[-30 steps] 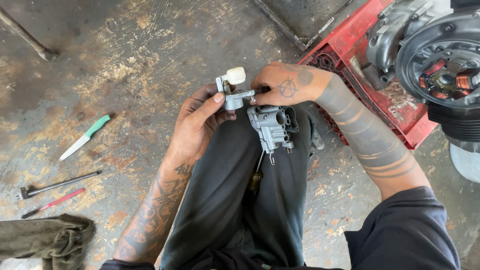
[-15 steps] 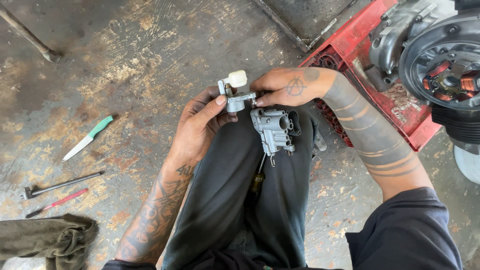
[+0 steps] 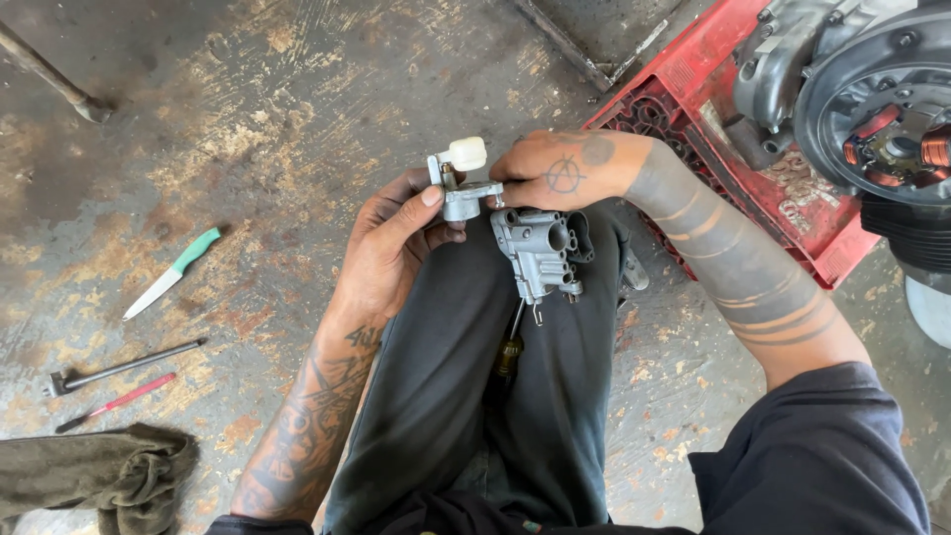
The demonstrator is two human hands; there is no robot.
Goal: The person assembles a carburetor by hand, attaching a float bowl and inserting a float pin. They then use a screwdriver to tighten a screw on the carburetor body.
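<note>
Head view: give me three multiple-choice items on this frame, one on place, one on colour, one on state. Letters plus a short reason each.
1. Where does the knife lie?
A. on the floor
B. in the red crate
C. on the lap

2. What colour is the knife's handle?
A. red
B. green
C. black

3. How is the metal carburettor part held?
A. lying free on the floor
B. by one hand only
C. by both hands

Answers:
1 A, it rests on the stained floor.
2 B, the handle is green.
3 C, the left hand and right hand both grip it.
</note>
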